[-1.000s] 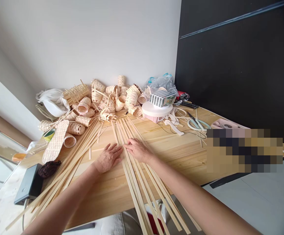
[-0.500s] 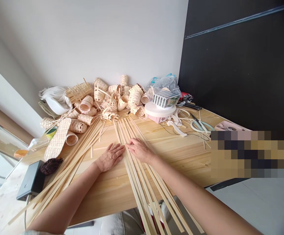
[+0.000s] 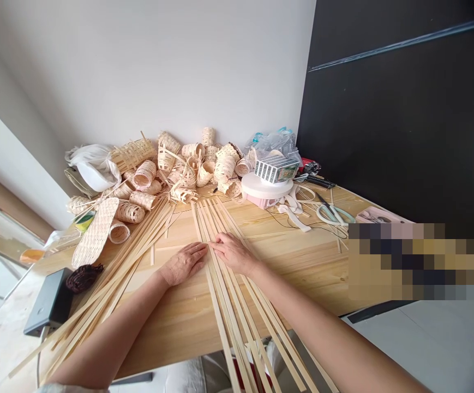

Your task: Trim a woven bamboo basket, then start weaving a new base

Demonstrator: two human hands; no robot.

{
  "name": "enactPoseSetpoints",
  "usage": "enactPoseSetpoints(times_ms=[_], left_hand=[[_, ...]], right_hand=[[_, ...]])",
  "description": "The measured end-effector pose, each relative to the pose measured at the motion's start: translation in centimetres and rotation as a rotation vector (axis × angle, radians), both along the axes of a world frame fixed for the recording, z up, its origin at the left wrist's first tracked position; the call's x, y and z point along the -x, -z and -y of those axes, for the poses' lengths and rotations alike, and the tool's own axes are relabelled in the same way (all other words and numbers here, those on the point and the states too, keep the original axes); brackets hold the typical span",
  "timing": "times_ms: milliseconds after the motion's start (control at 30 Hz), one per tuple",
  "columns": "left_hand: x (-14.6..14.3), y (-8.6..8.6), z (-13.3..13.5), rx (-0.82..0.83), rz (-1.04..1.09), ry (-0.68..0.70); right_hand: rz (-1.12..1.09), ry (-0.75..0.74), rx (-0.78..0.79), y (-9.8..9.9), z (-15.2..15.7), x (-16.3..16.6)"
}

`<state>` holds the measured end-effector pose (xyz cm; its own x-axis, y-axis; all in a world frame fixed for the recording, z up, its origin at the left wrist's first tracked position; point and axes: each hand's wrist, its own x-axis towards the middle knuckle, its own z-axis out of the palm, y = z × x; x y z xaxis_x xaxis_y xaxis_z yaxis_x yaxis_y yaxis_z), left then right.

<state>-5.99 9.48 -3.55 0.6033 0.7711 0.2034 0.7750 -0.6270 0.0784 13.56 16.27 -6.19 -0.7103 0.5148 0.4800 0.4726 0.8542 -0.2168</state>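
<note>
Several long, pale bamboo strips (image 3: 224,305) run side by side from mid-table toward me, their near ends hanging past the table edge. My left hand (image 3: 183,263) lies flat, palm down, on the wood just left of them. Its fingertips touch the leftmost strip. Across the strips rests my right hand (image 3: 235,254), its index finger pointing left at that same strip. The fingertips of both hands nearly meet there. Whether the right hand's lower fingers grip any strip is hidden beneath it.
A second bundle of strips (image 3: 138,254) lies to the left. Small woven baskets (image 3: 183,174) are heaped against the wall. On the right are a white turntable (image 3: 266,186) and scissors (image 3: 331,210). A dark box (image 3: 51,303) with a cable sits at the left edge.
The fingers of my left hand have drawn closer together. Near me, the leftmost strip now lies slightly apart from the others. My right hand has barely moved; the view has shifted a little.
</note>
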Motion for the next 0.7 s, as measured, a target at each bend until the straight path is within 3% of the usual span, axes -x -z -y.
enactPoseSetpoints(times_ms=[200, 400, 700], left_hand=[[-0.3, 0.1, -1.8, -0.025, 0.084, -0.032], [0.1, 0.5, -3.0, -0.068, 0.074, 0.030], [-0.2, 1.3, -2.9, -0.099, -0.021, -0.088]], right_hand=[[-0.019, 0.008, 0.015, 0.1, 0.0, 0.1], [-0.007, 0.003, 0.020, -0.2, 0.2, 0.1], [0.000, 0.011, 0.000, -0.9, 0.5, -0.1]])
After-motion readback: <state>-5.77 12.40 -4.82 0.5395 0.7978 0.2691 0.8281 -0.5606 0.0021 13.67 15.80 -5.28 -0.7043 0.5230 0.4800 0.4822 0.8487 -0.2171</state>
